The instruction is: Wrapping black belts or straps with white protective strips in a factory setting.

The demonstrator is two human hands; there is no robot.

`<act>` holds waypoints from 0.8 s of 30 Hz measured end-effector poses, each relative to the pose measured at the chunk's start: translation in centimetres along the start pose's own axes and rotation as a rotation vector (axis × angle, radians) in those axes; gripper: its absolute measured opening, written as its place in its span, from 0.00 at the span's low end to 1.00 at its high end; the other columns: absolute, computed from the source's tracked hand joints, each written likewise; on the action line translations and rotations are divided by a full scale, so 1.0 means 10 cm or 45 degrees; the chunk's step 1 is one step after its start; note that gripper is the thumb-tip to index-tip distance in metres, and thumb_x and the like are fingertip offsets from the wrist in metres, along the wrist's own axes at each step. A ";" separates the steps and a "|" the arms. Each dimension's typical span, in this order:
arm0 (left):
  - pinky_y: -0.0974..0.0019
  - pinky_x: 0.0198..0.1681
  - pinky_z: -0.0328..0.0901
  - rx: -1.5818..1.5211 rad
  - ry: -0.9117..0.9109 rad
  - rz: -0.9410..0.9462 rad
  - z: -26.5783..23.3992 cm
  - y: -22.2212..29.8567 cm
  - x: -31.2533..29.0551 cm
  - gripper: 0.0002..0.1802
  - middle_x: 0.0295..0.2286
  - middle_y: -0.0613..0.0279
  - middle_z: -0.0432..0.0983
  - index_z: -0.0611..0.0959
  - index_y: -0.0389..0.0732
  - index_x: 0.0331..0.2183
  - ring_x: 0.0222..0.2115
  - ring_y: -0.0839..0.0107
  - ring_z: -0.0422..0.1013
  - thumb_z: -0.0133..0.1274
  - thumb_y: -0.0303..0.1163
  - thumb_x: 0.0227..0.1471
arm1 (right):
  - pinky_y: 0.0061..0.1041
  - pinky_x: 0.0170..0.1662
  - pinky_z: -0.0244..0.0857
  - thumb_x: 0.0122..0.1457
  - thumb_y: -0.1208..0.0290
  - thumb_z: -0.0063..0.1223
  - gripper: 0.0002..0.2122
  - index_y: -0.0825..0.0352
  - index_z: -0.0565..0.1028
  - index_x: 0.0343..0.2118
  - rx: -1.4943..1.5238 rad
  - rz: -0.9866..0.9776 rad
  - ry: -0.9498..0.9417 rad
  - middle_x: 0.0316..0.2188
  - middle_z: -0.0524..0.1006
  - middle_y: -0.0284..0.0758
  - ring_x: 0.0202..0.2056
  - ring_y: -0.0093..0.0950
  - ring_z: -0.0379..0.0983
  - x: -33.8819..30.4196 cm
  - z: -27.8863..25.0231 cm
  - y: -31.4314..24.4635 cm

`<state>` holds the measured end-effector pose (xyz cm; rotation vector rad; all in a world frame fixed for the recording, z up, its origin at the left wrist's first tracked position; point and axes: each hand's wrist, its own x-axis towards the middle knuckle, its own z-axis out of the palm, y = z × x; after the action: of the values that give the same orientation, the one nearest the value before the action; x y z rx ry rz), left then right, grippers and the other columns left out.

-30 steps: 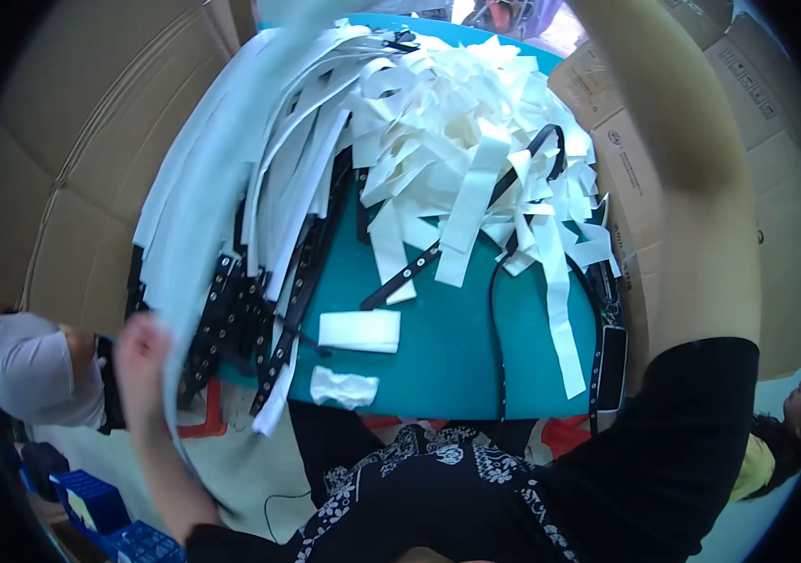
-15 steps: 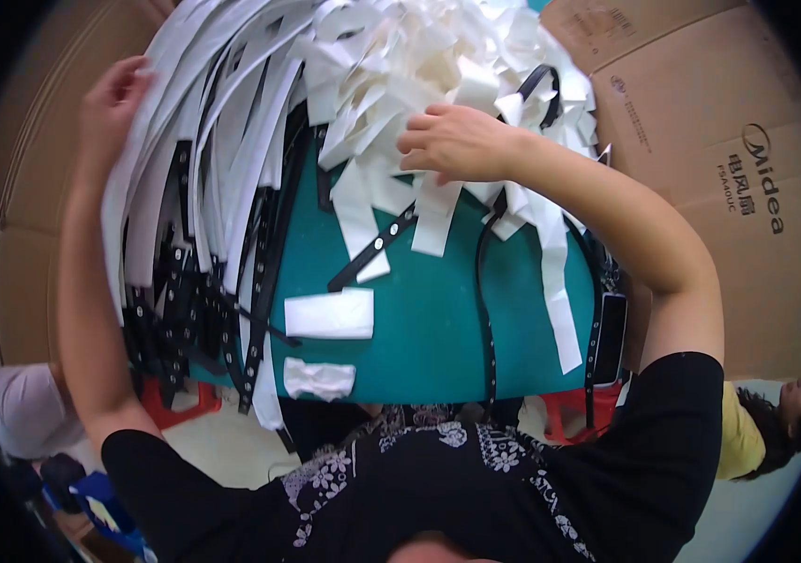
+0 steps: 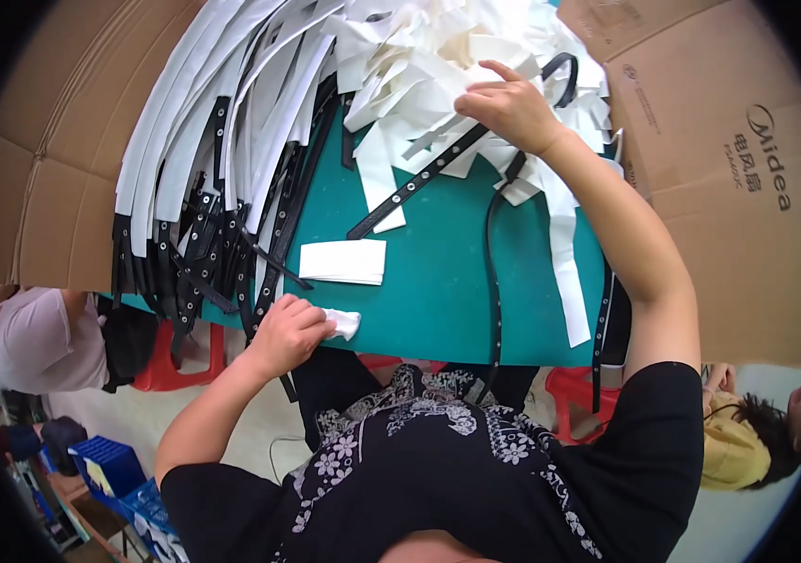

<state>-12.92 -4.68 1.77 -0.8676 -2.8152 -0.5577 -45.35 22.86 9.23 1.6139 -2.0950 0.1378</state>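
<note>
My left hand is closed around one end of a crumpled white cloth at the table's near edge. Just beyond it lies a flat white folded rectangle. Farther off, my right hand is over a heap of white strips. Its thumb and fingers pinch what looks like a white strip, while one finger sticks out. A black belt with metal eyelets runs up beneath this hand; whether the fingers touch it I cannot tell.
White-wrapped black belts are bundled along the left of the green table. Another black belt hangs over the near edge. Cardboard boxes stand on both sides. Red stools and two people are nearby.
My left hand has come from the far left bundle down to the crumpled cloth and gripped it. My right hand has lifted a white strip, uncovering more of the eyeleted belt.
</note>
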 end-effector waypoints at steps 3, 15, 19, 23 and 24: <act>0.65 0.31 0.56 0.001 -0.026 -0.052 -0.05 0.01 0.04 0.09 0.22 0.67 0.66 0.77 0.44 0.24 0.26 0.68 0.64 0.59 0.36 0.39 | 0.33 0.58 0.53 0.50 0.68 0.56 0.04 0.58 0.72 0.26 -0.002 0.057 0.147 0.37 0.77 0.27 0.44 0.25 0.71 0.02 -0.19 -0.11; 0.64 0.36 0.61 0.176 0.016 -0.248 -0.18 -0.25 0.83 0.13 0.28 0.62 0.72 0.82 0.44 0.31 0.33 0.64 0.68 0.59 0.38 0.41 | 0.27 0.35 0.63 0.50 0.72 0.56 0.05 0.63 0.72 0.29 0.239 0.166 0.105 0.22 0.72 0.32 0.28 0.31 0.69 -0.20 -0.56 -0.40; 0.62 0.36 0.62 0.156 0.051 -0.368 -0.18 -0.32 0.88 0.13 0.28 0.63 0.74 0.83 0.44 0.30 0.33 0.63 0.69 0.59 0.40 0.42 | 0.30 0.42 0.63 0.49 0.71 0.57 0.04 0.57 0.79 0.30 0.158 0.312 0.213 0.23 0.77 0.31 0.29 0.27 0.72 -0.31 -0.46 -0.22; 0.59 0.38 0.65 0.079 0.037 -0.612 -0.19 -0.46 1.03 0.11 0.28 0.59 0.74 0.83 0.42 0.30 0.35 0.59 0.70 0.58 0.37 0.43 | 0.20 0.44 0.61 0.53 0.74 0.54 0.08 0.59 0.80 0.35 0.427 0.499 0.640 0.34 0.79 0.31 0.35 0.23 0.73 -0.11 -0.49 -0.06; 0.59 0.38 0.65 0.081 0.044 -0.612 -0.16 -0.48 1.10 0.11 0.28 0.59 0.74 0.83 0.42 0.30 0.35 0.59 0.70 0.58 0.37 0.43 | 0.19 0.43 0.62 0.53 0.73 0.54 0.07 0.62 0.79 0.36 0.662 0.756 0.717 0.36 0.78 0.32 0.36 0.22 0.72 -0.03 -0.55 -0.02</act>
<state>-24.68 -3.29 4.45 -0.1576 -2.9910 -0.5259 -43.38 25.07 13.91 0.9508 -2.0803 1.2611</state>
